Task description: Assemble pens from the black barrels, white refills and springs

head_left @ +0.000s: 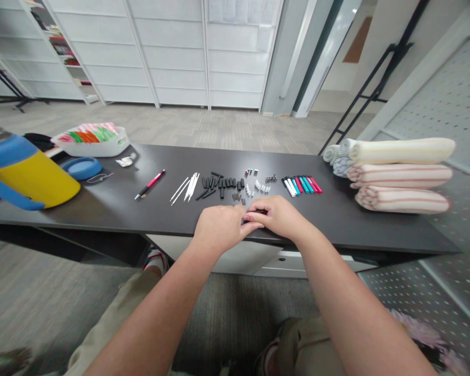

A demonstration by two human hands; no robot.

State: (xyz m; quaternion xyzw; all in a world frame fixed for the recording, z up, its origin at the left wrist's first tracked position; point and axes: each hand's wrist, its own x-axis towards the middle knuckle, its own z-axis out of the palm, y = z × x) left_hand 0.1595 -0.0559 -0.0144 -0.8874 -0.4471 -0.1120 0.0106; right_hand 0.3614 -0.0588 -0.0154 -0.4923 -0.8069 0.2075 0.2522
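My left hand (221, 224) and my right hand (280, 215) meet at the front edge of the table, fingertips pressed together. A small black pen part (261, 211) shows between the fingers of my right hand; what my left fingers pinch is hidden. Just beyond them lie small brown pieces (238, 198), white plastic pieces (262, 187) and black tubes (219, 183). To the left are thin white refills (191, 187) and a red and black pen (150, 184). Coloured barrels (301, 185) in white, teal and red lie in a row on the right.
Rolled striped towels (403, 177) are stacked at the right end of the dark table (172, 222). At the left stand a yellow and blue jug (35, 172), a blue lid (82, 168) and a white basket (102, 148) with colourful packets. Crumpled white tissue (124, 161) lies near the basket.
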